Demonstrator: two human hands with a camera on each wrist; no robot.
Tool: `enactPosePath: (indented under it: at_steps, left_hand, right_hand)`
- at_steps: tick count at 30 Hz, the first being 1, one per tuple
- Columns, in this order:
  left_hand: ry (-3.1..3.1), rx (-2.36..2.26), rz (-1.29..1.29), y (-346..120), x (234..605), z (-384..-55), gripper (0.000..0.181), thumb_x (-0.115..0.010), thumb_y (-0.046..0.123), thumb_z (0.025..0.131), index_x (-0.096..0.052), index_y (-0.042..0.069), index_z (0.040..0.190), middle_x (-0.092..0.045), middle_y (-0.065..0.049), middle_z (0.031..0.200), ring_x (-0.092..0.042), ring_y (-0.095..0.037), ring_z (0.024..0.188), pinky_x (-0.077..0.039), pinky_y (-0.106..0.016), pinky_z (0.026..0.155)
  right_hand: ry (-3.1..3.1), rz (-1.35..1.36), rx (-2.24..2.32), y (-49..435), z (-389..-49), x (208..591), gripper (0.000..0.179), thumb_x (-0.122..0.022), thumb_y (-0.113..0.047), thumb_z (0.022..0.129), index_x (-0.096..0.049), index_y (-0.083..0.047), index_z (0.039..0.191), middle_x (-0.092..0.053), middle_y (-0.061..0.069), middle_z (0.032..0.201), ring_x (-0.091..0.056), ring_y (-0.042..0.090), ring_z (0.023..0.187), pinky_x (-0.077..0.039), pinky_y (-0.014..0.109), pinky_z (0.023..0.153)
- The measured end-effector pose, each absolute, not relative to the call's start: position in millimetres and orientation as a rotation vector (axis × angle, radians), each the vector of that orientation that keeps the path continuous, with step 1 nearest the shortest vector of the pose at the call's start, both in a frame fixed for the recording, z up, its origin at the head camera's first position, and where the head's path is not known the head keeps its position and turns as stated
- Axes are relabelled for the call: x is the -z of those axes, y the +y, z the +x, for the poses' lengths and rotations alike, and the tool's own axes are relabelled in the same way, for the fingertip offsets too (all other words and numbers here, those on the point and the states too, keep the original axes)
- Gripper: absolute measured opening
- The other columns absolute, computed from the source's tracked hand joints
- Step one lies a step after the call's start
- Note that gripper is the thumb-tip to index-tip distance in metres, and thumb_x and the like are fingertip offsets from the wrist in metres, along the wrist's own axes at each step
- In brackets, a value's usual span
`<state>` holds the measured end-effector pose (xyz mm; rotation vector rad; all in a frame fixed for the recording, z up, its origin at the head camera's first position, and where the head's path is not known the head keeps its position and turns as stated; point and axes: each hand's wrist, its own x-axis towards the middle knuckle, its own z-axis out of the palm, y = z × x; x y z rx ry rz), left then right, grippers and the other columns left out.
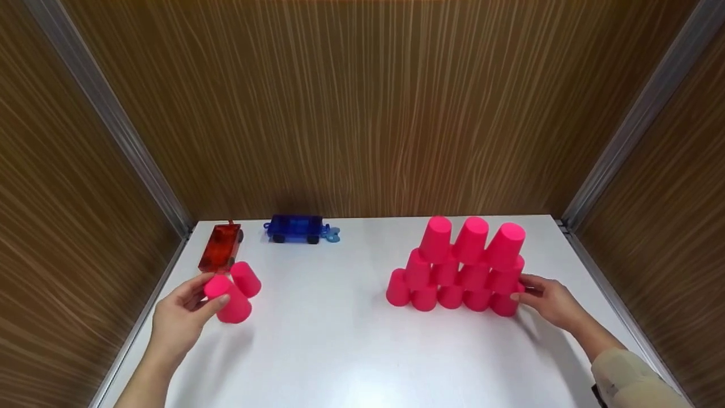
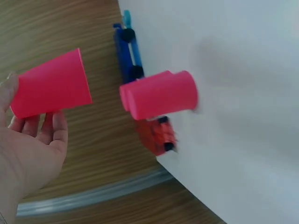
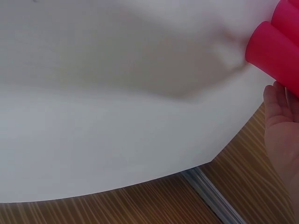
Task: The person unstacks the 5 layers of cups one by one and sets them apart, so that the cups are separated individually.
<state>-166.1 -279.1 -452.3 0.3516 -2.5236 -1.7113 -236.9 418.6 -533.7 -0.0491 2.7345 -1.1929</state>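
In the head view, pinches a pink cup (image 1: 231, 302) between the thumb and fingers of the left hand (image 1: 178, 313), up over the left side of the desk (image 1: 334, 345). Shows a loose cup (image 1: 247, 279) close by, a red car (image 1: 221, 247) near the back left corner and a blue car (image 1: 295, 228) by the back edge. Looks well along: toward the right edge, has a stack (image 1: 446, 273) of five cups below, four in the middle and three on top, all mouth down. Seems to leave just the held cup and the loose ones out. Touches the stack's right end with the right hand (image 1: 550, 300); cannot tell if gripping or only resting there.

In the left wrist view, holds the pink cup off the desk, wide mouth pointing down, long way nearly upright. Shows two loose cups (image 2: 166, 95) standing there, one partly behind the other.

In the right wrist view, lays fingers along an end cup (image 3: 274, 53); hides the thumb.
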Motion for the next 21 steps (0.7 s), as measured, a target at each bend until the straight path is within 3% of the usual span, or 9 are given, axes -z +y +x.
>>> enactPosePath:
  at_steps: [21]
  left_hand:
    - [-2.569, 1.769, 0.646, -306, 515, -164, 0.083, -0.085, 0.029, 0.094, -0.042, 0.006, 0.161, -0.045, -0.023, 0.161, -0.044, -0.042, 0.147, -0.045, -0.045, 0.109]
  right_hand:
    - [2.762, -0.081, 1.201, 418, -237, 535, 0.070, -0.076, -0.029, 0.100, -0.049, 0.009, 0.152, -0.060, 0.031, 0.142, -0.062, 0.049, 0.126, -0.061, 0.037, 0.095]
